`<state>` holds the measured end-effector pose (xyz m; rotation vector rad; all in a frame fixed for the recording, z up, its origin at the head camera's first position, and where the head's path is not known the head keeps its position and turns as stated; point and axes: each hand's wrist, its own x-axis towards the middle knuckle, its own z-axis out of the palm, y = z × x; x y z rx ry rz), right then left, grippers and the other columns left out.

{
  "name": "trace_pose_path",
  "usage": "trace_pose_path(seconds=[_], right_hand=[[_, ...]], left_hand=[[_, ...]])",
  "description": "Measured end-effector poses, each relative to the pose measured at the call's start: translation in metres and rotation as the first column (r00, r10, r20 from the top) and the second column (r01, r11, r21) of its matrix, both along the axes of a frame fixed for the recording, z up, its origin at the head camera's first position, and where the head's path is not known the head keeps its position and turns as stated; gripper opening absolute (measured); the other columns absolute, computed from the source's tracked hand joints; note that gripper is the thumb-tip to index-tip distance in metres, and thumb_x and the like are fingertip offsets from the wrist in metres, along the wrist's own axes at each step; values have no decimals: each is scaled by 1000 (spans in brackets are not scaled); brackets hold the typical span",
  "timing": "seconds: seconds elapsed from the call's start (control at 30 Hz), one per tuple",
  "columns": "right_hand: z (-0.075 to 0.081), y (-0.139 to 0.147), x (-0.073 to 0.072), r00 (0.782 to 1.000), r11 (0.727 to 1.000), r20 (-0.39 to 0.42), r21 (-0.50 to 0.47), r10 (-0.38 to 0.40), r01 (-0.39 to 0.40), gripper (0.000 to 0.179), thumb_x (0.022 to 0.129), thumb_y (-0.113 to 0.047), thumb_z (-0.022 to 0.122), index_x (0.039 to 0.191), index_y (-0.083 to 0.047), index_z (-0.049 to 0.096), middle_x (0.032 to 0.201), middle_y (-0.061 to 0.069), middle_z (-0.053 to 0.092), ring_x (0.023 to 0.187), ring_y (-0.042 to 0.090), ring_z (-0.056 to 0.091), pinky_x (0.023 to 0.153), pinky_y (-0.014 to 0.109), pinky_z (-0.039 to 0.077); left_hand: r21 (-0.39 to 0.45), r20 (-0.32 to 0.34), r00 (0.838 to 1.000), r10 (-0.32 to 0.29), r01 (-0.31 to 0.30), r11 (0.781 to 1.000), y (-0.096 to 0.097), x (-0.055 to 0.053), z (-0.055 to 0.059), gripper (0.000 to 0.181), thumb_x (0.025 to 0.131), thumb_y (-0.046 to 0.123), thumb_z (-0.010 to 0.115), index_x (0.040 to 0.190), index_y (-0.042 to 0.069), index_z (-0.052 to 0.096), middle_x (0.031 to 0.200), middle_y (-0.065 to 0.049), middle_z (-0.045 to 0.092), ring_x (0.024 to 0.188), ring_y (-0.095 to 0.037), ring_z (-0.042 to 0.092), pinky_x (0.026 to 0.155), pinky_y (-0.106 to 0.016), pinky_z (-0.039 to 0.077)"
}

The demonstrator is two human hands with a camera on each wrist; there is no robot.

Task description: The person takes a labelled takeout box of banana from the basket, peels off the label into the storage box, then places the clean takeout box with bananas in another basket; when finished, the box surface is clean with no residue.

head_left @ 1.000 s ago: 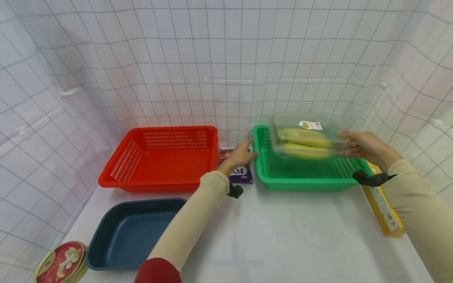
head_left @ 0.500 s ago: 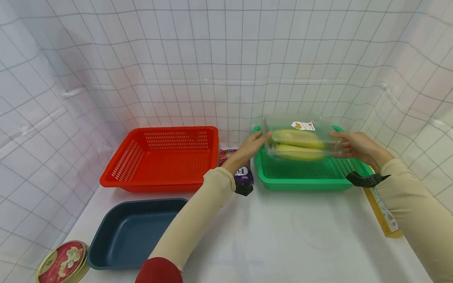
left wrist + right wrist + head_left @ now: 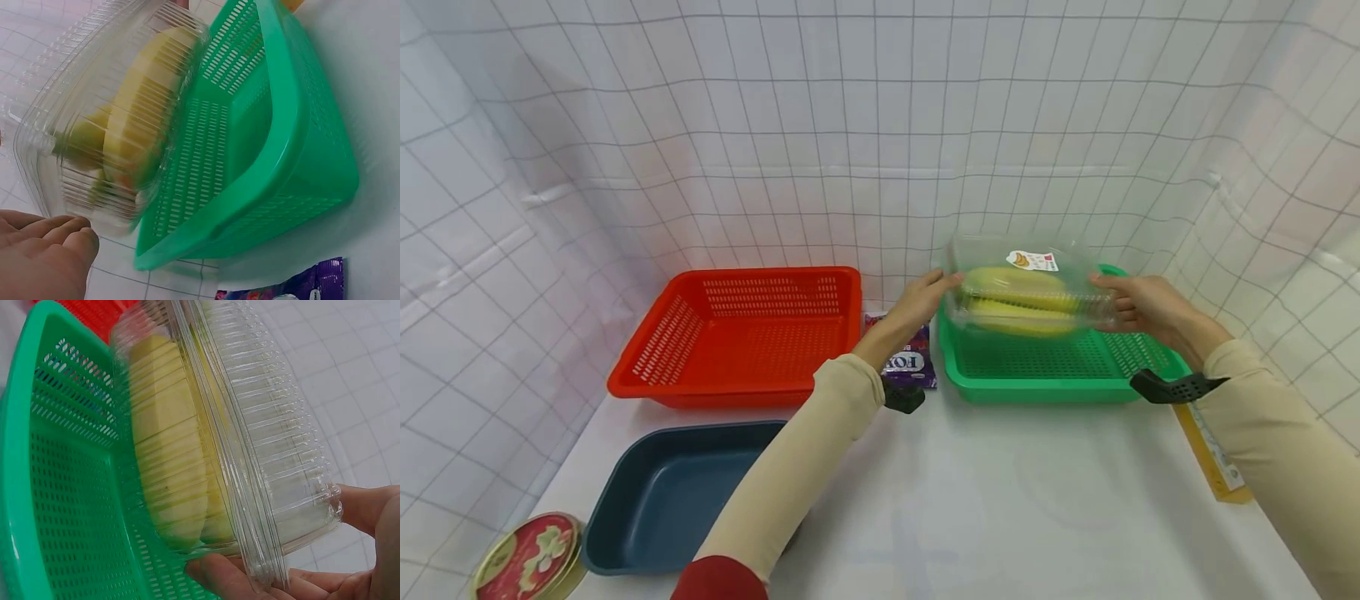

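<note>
A clear plastic box [image 3: 1078, 279] with yellow bananas [image 3: 1018, 287] inside hangs tilted above the green basket [image 3: 1045, 390]. On its lid is a white label [image 3: 1032, 261] with a banana picture. My right hand [image 3: 1153, 310] grips the right end, thumb on one side and fingers beneath, as the right wrist view shows at the box corner [image 3: 275, 569]. At the left end, my left hand [image 3: 913, 308] reaches up with its fingertips right at the box edge. In the left wrist view those fingers [image 3: 59, 231] look extended, not wrapped round the box.
Left of the green basket lies a purple packet [image 3: 910, 365], then a red basket [image 3: 760, 354]. Nearer stands a dark blue tray [image 3: 677, 500] beside a round red tin [image 3: 527, 554]. A yellow carton [image 3: 1213, 462] lies partly under my right forearm. A gridded white sheet [image 3: 895, 125] rises behind.
The banana box has moved left over the green basket, carried by my right hand. My left hand first went right to meet the box's left end, then drew slightly back left with it.
</note>
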<state>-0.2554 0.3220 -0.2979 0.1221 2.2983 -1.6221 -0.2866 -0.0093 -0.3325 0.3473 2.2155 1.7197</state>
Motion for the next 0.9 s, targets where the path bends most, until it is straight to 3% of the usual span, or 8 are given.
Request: trace_pose_path(seconds=[0.1, 0.23, 0.4, 0.57, 0.67, 0.77, 0.83, 0.9], right_hand=[[3, -6, 3, 1000, 1000, -9, 1, 6, -6, 67, 101, -41, 53, 142, 4, 25, 71, -8, 38, 55, 6, 38, 85, 32, 57], [7, -16, 6, 1000, 1000, -25, 3, 18, -18, 67, 100, -43, 55, 141, 3, 30, 92, -2, 44, 63, 5, 46, 83, 30, 57], [7, -27, 11, 999, 999, -30, 20, 31, -31, 58, 99, -43, 55, 134, 0, 36, 79, -2, 31, 60, 7, 37, 71, 24, 56], [7, -32, 17, 999, 998, -32, 45, 41, -39, 73, 99, -46, 54, 147, 4, 30, 87, -2, 36, 62, 6, 41, 66, 23, 53], [9, -35, 21, 999, 999, -33, 34, 33, -32, 74, 98, -47, 56, 146, 4, 31, 85, -3, 41, 63, 6, 45, 68, 23, 54], [11, -39, 26, 999, 1000, -22, 15, 28, -28, 67, 97, -47, 58, 137, 3, 36, 72, -6, 37, 60, 7, 43, 68, 24, 55], [12, -42, 29, 999, 1000, -18, 5, 28, -28, 57, 97, -47, 58, 123, 0, 40, 64, -6, 25, 56, 8, 36, 64, 23, 51], [12, -44, 33, 999, 999, -18, -4, 35, -35, 44, 97, -46, 59, 100, -5, 45, 63, -6, 24, 56, 8, 34, 62, 22, 50]], left_hand=[[13, -5, 1000, -11, 11, 1000, -7, 4, 6, 75, 99, 53, 47, 157, 12, 23, 161, -7, 26, 146, -27, 26, 117, -47, 23], [41, -5, 1000, -26, 26, 999, -19, 9, 13, 70, 101, 47, 45, 157, 13, 23, 161, -6, 25, 146, -26, 24, 118, -45, 23], [56, 7, 999, -43, 43, 998, -31, 15, 15, 68, 102, 44, 44, 158, 12, 21, 162, -6, 21, 148, -24, 21, 118, -42, 22], [33, 9, 999, -47, 47, 998, -39, 23, 16, 70, 102, 45, 46, 158, 12, 20, 162, -5, 22, 148, -26, 21, 117, -47, 22], [38, 10, 999, -46, 46, 998, -43, 28, 18, 71, 101, 46, 46, 158, 12, 20, 162, -4, 23, 147, -26, 22, 117, -47, 24], [32, 15, 999, -40, 39, 999, -48, 35, 21, 70, 101, 46, 47, 158, 13, 21, 161, -4, 25, 147, -25, 24, 116, -46, 25], [13, 15, 999, -34, 33, 999, -52, 40, 24, 69, 101, 46, 47, 158, 15, 22, 160, -4, 26, 146, -24, 26, 116, -46, 27], [0, 2, 999, -37, 37, 999, -55, 45, 26, 67, 101, 45, 46, 157, 16, 24, 159, -3, 29, 145, -24, 28, 115, -48, 27]])
